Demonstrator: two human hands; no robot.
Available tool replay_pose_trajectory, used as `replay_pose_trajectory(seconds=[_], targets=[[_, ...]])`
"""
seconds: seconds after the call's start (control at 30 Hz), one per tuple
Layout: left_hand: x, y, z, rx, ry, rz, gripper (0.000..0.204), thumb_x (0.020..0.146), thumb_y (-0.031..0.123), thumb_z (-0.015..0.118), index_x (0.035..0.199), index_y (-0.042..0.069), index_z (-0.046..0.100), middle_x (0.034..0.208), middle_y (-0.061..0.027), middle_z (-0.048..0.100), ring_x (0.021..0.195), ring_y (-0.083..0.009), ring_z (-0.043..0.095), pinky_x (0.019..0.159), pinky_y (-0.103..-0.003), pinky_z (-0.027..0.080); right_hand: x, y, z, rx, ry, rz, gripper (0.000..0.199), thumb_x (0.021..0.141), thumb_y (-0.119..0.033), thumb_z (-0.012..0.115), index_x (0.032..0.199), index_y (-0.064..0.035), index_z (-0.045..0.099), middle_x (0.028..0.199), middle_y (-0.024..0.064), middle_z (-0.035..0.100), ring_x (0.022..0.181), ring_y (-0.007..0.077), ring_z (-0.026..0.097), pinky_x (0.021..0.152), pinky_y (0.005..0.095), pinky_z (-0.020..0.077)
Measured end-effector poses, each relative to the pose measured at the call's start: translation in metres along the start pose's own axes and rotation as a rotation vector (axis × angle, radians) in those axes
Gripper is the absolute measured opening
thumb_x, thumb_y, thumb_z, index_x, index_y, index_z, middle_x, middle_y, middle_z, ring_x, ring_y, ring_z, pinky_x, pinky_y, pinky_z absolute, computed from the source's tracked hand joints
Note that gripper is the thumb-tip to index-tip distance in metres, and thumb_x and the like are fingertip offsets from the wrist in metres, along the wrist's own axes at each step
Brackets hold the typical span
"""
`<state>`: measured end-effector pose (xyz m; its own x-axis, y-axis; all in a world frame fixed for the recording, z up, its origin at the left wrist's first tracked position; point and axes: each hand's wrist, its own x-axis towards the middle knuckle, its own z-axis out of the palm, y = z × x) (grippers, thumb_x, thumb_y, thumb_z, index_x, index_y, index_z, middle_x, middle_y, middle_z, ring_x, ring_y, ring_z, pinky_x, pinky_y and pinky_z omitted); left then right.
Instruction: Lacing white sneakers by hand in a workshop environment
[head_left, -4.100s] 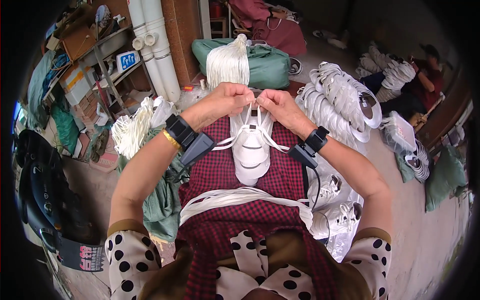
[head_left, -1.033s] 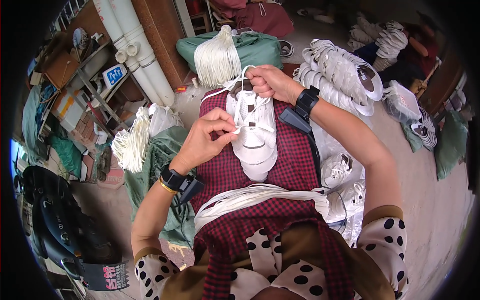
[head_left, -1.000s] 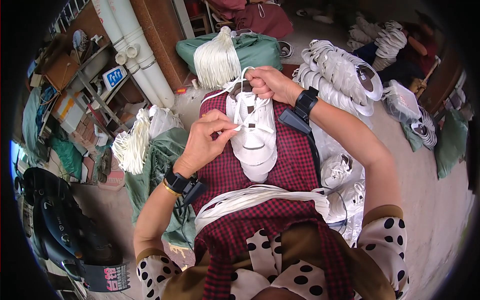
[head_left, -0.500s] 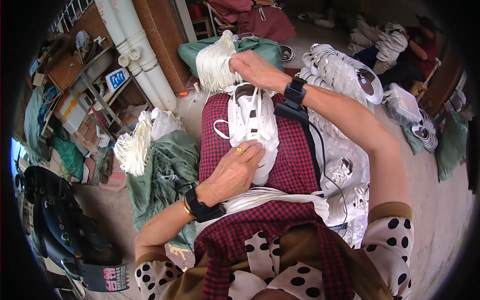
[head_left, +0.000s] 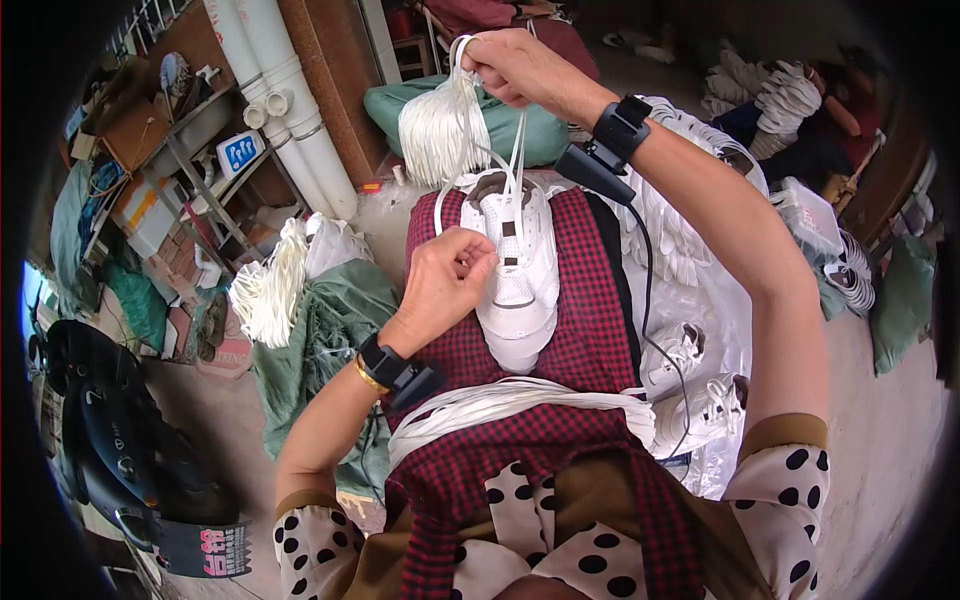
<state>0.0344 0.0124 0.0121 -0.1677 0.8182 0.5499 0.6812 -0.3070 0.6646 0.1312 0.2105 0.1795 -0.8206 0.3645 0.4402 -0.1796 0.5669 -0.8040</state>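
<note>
A white sneaker (head_left: 515, 270) lies on the checked lap, mid-lacing. The left hand (head_left: 445, 285) pinches it steady at the eyelets while the right hand (head_left: 520, 65), closed on the white lace (head_left: 517, 150), draws it high. Next, probably, threading the following eyelet with even tension.

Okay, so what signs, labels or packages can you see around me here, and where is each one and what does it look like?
Small blue sign: on the metal shelf rack at upper left, squarish, white marks on blue.
Dark panel: at lower left by the black vehicle, black with red and white marks.
Clear plastic bag: right of the lap, holding white shoes.
White shoe: on the lap, small dark tongue tag.
</note>
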Motion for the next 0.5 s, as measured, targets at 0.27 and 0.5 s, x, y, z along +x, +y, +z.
replay_pose_trajectory(seconds=[0.27,0.5], targets=[[0.016,-0.018,-0.002,-0.077,-0.170,-0.185,0.013,0.089,0.010,0.074,0.093,-0.001,0.068,0.080,-0.0002,0.066,0.067,-0.0041,0.058,0.062,-0.022,0.050,-0.037,-0.036,0.006,0.505,0.048,-0.030,0.027,0.105,-0.022,0.043,0.085,-0.0056,0.050,0.062,-0.0079,0.027,0.052,0.0039,0.026,0.047,0.0234,0.0214],[0.043,0.006,-0.019,0.042,-0.231,-0.028,0.012,0.089,0.013,0.072,0.093,0.002,0.071,0.081,-0.0027,0.068,0.073,-0.0120,0.063,0.065,-0.029,0.051,-0.066,-0.094,0.043,0.576,-0.415,-0.217,0.027,0.105,-0.024,0.045,0.088,-0.0046,0.052,0.062,-0.0069,0.030,0.053,0.0045,0.030,0.048,0.0219,0.0256]])
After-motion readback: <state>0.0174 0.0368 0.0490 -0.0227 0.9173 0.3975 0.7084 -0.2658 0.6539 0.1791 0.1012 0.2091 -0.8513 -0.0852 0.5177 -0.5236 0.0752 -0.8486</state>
